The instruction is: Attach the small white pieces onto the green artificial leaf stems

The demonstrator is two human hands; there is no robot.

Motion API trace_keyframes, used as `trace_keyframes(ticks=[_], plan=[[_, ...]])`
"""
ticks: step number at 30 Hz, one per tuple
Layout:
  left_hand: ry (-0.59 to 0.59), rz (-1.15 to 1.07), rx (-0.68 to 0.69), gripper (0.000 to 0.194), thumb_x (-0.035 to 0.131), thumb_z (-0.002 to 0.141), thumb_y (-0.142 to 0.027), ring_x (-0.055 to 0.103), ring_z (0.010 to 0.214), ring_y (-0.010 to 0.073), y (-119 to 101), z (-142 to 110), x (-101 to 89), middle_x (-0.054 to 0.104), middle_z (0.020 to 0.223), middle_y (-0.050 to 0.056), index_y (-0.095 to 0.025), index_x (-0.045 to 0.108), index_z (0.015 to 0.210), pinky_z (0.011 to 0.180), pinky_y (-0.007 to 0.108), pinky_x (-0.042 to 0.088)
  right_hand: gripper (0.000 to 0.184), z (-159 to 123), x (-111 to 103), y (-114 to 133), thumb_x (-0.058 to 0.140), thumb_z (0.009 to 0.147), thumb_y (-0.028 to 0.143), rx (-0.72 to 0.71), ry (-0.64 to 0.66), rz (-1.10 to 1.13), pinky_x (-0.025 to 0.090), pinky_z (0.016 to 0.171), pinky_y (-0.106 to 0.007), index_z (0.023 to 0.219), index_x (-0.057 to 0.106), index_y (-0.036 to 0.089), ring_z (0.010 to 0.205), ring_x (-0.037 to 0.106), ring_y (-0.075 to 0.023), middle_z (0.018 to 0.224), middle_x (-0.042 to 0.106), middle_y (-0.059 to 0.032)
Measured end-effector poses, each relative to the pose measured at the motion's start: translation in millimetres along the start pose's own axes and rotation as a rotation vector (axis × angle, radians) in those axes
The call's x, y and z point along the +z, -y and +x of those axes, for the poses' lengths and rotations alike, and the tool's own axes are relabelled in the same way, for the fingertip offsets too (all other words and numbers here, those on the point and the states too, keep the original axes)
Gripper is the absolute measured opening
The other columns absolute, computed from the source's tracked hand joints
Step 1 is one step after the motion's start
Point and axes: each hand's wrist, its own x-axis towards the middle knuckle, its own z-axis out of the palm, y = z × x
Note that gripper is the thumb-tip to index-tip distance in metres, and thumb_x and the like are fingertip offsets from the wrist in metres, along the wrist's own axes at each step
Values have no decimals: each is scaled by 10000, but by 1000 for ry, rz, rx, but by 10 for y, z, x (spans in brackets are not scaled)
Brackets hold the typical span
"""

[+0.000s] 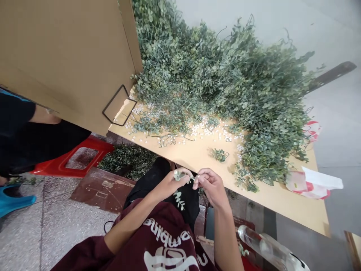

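Over my lap, just off the table's near edge, my left hand (178, 180) is closed on a small artificial leaf sprig (179, 200), whose pale green leaves hang below the fingers. My right hand (208, 183) pinches the same piece at its other end, close to the left fingertips. The exact spot between the fingertips is too small to make out. On the table (197, 149) in front of my hands lies a small loose sprig (220, 154). Behind it spreads a large heap of artificial greenery (225, 71), with many small white beads (203, 127) scattered along its front.
A tall cardboard box (64, 49) stands at the left, beside a black wire frame (120, 106). A pink and white bag (310, 183) lies at the table's right. Below are a red stool (93, 152), a clear bottle (270, 246) and more greenery (126, 160). Another person sits left.
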Motion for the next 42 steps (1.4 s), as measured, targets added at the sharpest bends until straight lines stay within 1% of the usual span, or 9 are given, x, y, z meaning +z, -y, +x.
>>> trace_keyframes(ticks=[3, 6, 10, 13, 16, 23, 29, 35, 42], plan=[[62, 150, -7, 299, 582, 906, -430, 460, 752, 109, -78, -50, 45, 561, 833, 22, -140, 643, 945, 689, 213, 358, 194, -192, 41, -151, 716, 856, 313, -5, -18, 134, 541, 579, -225, 886, 607, 155, 597, 652, -137, 725, 665, -35], [101, 212, -51, 256, 620, 876, -391, 458, 732, 101, -139, -82, 96, 561, 830, 9, -140, 636, 925, 670, 203, 356, 149, -306, 76, -221, 716, 860, 282, -28, -26, 247, 530, 563, -207, 868, 631, 160, 575, 632, -118, 705, 643, -20], [87, 275, -61, 222, 634, 858, -354, 416, 662, 80, -178, -118, 173, 527, 748, -16, -135, 641, 897, 618, 189, 336, 69, -385, 89, -211, 690, 882, 242, -84, -5, 328, 521, 580, -196, 880, 664, 179, 595, 619, -96, 742, 615, -13], [64, 304, -42, 214, 618, 861, -335, 394, 619, 72, -202, -144, 230, 523, 703, -18, -126, 654, 879, 578, 183, 323, 51, -425, 84, -182, 676, 891, 230, -120, 4, 332, 515, 590, -196, 876, 676, 182, 615, 612, -91, 772, 594, -14], [51, 329, 1, 213, 604, 869, -318, 403, 610, 68, -224, -161, 272, 555, 704, -5, -116, 671, 859, 570, 177, 330, 48, -458, 87, -161, 670, 894, 222, -118, 4, 336, 521, 598, -207, 878, 680, 178, 621, 608, -93, 777, 578, -15], [101, 323, 61, 245, 601, 892, -339, 391, 567, 50, -236, -180, 300, 550, 653, -14, -110, 645, 816, 537, 157, 315, 61, -478, 112, -159, 679, 886, 224, -98, 5, 375, 527, 579, -213, 860, 682, 169, 583, 595, -87, 746, 565, -6], [131, 298, 54, 270, 589, 905, -360, 422, 584, 54, -245, -183, 290, 559, 662, -12, -112, 606, 799, 551, 154, 333, 85, -500, 109, -197, 693, 874, 236, -50, -12, 359, 520, 583, -224, 858, 675, 155, 577, 585, -93, 726, 561, -8], [157, 308, 56, 271, 574, 915, -368, 450, 603, 64, -270, -197, 282, 580, 681, -2, -117, 602, 818, 574, 164, 364, 109, -505, 153, -103, 696, 868, 240, -23, -1, 340, 506, 584, -216, 829, 660, 145, 586, 576, -90, 729, 534, -5], [197, 238, 73, 231, 552, 933, -320, 554, 654, 84, -312, -199, 277, 640, 732, 25, -117, 607, 837, 628, 172, 420, 155, -501, 208, -88, 702, 868, 264, 9, 3, 317, 480, 582, -185, 804, 632, 141, 596, 571, -84, 708, 528, -1]])
